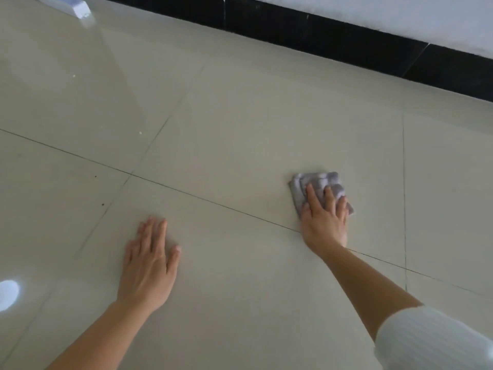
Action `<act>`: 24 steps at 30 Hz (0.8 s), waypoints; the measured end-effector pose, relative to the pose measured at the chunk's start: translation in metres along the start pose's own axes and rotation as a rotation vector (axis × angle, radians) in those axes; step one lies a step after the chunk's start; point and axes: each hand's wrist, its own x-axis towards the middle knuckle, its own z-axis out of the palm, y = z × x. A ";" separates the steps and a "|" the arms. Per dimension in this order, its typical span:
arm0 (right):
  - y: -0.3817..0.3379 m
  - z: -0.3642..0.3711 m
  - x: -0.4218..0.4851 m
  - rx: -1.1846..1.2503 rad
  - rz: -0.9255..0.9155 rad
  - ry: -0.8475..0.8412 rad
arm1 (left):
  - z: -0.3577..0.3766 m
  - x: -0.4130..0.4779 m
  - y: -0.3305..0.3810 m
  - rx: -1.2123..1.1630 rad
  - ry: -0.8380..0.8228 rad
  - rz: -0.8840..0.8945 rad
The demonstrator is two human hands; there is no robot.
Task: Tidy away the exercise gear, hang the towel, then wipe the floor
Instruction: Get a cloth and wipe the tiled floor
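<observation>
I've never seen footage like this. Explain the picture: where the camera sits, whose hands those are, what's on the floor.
No machine here: these are a person's two bare hands, filmed by one wide-angle camera worn on the head, looking forward and down. The surface is a glossy beige tiled floor, with a black skirting band along the wall at the top. The right hand presses a crumpled grey cloth onto the tiles. The left hand holds nothing and lies flat on the floor. A few small dark specks lie to its left. A white object shows at the top left corner, too cut off to name.
</observation>
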 end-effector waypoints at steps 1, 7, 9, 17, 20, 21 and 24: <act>-0.026 0.012 -0.014 -0.011 -0.137 -0.021 | 0.002 -0.007 0.001 -0.023 -0.002 -0.020; -0.094 0.072 -0.113 -0.235 -0.901 -0.196 | 0.010 -0.032 -0.020 -0.011 -0.015 0.025; -0.074 0.073 -0.110 -0.267 -1.062 -0.190 | 0.009 -0.034 -0.028 0.010 -0.009 0.070; 0.067 0.022 -0.065 -0.185 -0.369 0.029 | 0.007 -0.038 -0.022 -0.031 -0.006 0.046; 0.084 0.010 -0.077 -0.057 -0.007 0.067 | 0.006 -0.039 -0.015 -0.033 -0.028 -0.010; 0.080 0.012 -0.081 -0.033 0.071 0.091 | 0.007 -0.039 -0.014 -0.034 -0.036 -0.021; 0.044 0.028 -0.098 -0.091 0.007 0.163 | 0.005 -0.040 -0.007 -0.052 -0.045 -0.054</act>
